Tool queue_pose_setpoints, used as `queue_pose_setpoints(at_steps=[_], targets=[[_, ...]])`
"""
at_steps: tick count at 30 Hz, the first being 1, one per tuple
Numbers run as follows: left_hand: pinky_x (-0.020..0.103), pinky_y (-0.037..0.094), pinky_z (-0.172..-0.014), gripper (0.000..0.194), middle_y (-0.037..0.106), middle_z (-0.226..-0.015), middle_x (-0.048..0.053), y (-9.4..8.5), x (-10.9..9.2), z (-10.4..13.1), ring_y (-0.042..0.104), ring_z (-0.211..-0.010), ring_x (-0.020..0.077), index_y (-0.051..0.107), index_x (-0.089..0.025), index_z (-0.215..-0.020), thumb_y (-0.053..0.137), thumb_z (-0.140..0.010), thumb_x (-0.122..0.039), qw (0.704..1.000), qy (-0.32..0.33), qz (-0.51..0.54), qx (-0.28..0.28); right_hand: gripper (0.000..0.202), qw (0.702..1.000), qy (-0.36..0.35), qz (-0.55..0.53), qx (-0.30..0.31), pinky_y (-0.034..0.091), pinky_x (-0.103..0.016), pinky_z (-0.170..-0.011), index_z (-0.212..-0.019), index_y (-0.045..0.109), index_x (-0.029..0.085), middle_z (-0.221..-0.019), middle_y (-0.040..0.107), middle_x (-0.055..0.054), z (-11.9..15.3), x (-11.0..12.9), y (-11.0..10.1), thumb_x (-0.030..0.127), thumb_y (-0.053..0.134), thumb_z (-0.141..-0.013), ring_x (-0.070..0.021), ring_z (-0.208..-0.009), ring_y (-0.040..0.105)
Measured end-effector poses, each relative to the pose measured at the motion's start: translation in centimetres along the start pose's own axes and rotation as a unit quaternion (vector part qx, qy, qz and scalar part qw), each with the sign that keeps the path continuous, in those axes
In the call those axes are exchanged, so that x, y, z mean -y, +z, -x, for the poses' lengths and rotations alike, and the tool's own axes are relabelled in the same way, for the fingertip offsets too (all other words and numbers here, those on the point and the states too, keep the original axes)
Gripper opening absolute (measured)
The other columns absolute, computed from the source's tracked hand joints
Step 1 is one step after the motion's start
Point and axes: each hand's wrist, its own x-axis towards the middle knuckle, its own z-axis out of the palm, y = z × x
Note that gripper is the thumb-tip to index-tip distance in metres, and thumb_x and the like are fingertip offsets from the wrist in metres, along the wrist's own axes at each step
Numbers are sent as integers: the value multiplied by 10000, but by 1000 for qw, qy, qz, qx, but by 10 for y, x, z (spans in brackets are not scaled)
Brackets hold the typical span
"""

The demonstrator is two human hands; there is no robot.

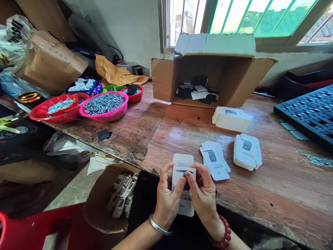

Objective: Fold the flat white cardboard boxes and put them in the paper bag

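The left hand (166, 205) and right hand (204, 201) both grasp a white printed carton (186, 207), thumbs close together over its picture. The carton lies between the hands, neither clearly nearer, at the counter's (260, 194) near edge; its long axis runs near to far. Just right of the right hand are loose flat cartons (218, 168), with a banded stack (247, 152) farther right and a white stack (231, 119) beyond. At near left, a cardboard box (97, 208) below the counter holds small printed boxes (123, 196). At far left, a pink basket (108, 118) holds small metal pieces (104, 103). On the far side, an open shipping box (162, 80) contains black and white flat pieces (199, 94).
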Motion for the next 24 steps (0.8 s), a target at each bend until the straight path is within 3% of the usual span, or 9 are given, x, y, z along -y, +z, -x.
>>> queue_pose_setpoints(at_steps=[5, 10, 13, 16, 18, 20, 24], targets=[[230, 527, -748, 241, 726, -906, -13, 0, 2, 0, 682, -807, 136, 470, -253, -1048, 623, -906, -373, 1000, 21, -8, 10, 180, 999, 13, 34, 23, 418, -210, -535, -838, 579, 224, -681, 519, 50, 0, -8, -3, 377, 613, -925, -114, -581, 465], [226, 511, -713, 218, 690, -860, -21, -1, 1, 0, 642, -768, 133, 489, -244, -1019, 612, -904, -382, 999, 4, -41, 28, 329, 997, 58, 28, 37, 424, -224, -550, -724, 545, 217, -642, 509, 42, -5, -4, -9, 471, 580, -931, -127, -591, 471], [232, 510, -724, 234, 698, -918, -11, -4, 1, -3, 645, -803, 140, 486, -249, -1040, 616, -901, -386, 999, -6, -39, 35, 274, 990, 130, -33, 40, 497, -252, -642, -957, 594, 238, -771, 616, 19, -14, 2, -13, 498, 640, -882, -155, -693, 581], [232, 505, -706, 261, 697, -920, -14, -6, 3, -4, 645, -784, 140, 477, -256, -1052, 636, -890, -385, 998, -12, -48, 39, 407, 970, 187, -83, 134, 527, -299, -768, -1178, 601, 252, -893, 698, -14, -26, 6, -20, 453, 704, -840, -189, -829, 654], [241, 505, -712, 308, 697, -922, -11, -7, 5, -3, 654, -801, 149, 459, -261, -1080, 656, -876, -381, 998, -16, -47, 31, 301, 962, 183, -78, 185, 523, -307, -797, -1074, 685, 237, -887, 722, -28, -32, 6, -25, 417, 718, -835, -198, -853, 664], [259, 510, -736, 396, 700, -933, 0, -7, 6, -2, 666, -842, 167, 423, -267, -1152, 670, -864, -380, 999, -25, -32, 19, 193, 967, 150, -62, 196, 522, -309, -813, -921, 732, 229, -897, 731, -37, -37, 8, -29, 397, 733, -825, -205, -879, 664], [263, 505, -691, 523, 677, -862, -8, -6, 5, -1, 642, -760, 164, 374, -255, -1231, 690, -847, -417, 998, -49, -37, 6, 185, 964, 113, -30, 239, 526, -303, -822, -772, 749, 213, -987, 719, -64, -42, 17, -35, 394, 748, -805, -215, -940, 655]])
